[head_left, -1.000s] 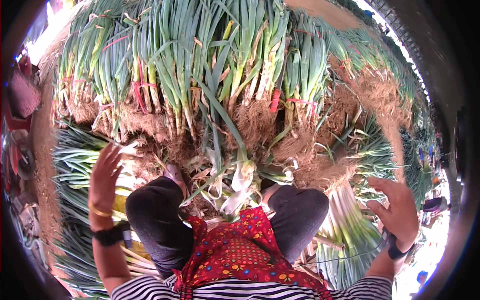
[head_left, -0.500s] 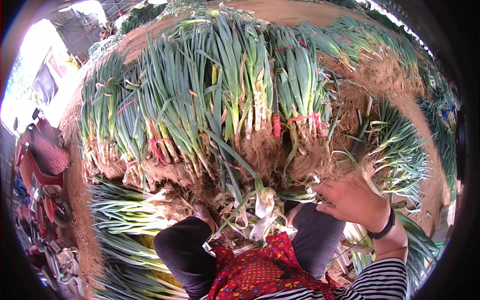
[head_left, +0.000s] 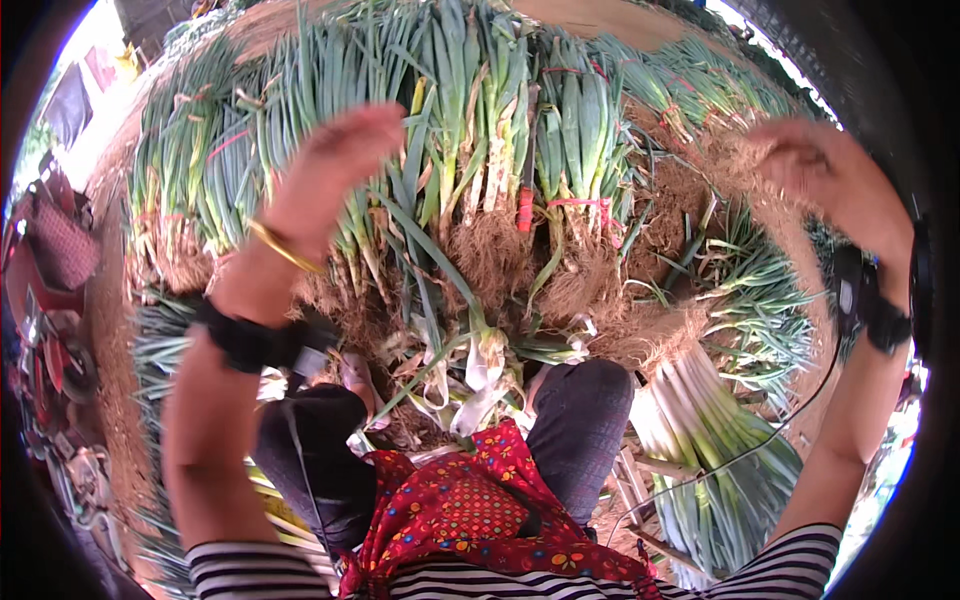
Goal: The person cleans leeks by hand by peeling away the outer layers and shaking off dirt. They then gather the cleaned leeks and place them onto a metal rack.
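My left hand (head_left: 320,190), with a yellow bangle and a black wrist strap, is raised over the standing bunches of green onions (head_left: 350,80). Motion smears its fingers, and nothing clearly shows in them. At the upper right, my right hand (head_left: 825,175) hovers in front of a rooty pile of green onions (head_left: 700,85); its fingers are blurred too. Beside my right knee lies a large sheaf of green onions (head_left: 710,440), roots away from me. Loose peeled stalks (head_left: 485,365) lie between my feet.
A red handle (head_left: 525,208) with a thin dark strip above it stands between two bunches. Another heap of green onions (head_left: 760,270) lies to the right. Red motorbikes (head_left: 45,270) are parked at far left. A cord (head_left: 740,465) runs along my right arm.
My left hand has come into view, raised at the left. From beside my right knee, my right hand has moved up and to the right. The whole view has shifted somewhat.
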{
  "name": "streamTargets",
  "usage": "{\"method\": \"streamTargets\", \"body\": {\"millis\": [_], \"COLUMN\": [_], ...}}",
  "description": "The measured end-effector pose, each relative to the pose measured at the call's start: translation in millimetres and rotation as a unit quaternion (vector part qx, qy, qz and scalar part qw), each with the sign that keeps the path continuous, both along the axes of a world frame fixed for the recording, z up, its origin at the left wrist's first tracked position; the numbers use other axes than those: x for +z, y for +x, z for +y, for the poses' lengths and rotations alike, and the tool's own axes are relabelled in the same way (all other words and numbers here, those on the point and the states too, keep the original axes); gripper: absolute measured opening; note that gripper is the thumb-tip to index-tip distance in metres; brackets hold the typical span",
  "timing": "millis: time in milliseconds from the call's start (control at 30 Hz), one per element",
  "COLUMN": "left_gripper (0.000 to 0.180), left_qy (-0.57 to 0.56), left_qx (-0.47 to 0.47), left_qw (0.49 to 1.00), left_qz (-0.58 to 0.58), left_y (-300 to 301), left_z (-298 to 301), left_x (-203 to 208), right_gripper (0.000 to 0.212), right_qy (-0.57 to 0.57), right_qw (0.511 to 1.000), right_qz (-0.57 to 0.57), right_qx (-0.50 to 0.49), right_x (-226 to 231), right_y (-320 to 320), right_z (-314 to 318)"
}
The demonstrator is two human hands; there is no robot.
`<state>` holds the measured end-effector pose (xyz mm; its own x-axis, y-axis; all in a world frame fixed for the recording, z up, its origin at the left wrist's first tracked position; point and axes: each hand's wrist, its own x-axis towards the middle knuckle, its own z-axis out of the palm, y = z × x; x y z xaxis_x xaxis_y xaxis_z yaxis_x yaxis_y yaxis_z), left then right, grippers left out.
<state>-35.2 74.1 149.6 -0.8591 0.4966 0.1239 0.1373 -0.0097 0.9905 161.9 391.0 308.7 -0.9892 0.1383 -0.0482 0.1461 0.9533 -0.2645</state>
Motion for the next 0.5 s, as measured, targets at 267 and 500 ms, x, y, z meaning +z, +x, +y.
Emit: {"method": "streamTargets", "body": {"millis": [267, 500], "left_gripper": [0.039, 0.023], "left_qy": [0.170, 0.305], "left_qx": [0.299, 0.381], "left_qw": [0.877, 0.801], "left_qz": [-0.335, -0.347], "left_y": [-6, -35], "left_z": [-80, -108], "left_x": [-199, -174], "right_gripper": [0.033, 0.037], "right_qy": [-0.158, -0.245], "right_qw": [0.976, 0.950], "right_qz": [0.001, -0.141], "right_qx": [0.149, 0.131], "right_x": [-129, -357], "right_y": [-179, -270], "right_z": [-54, -173]}}
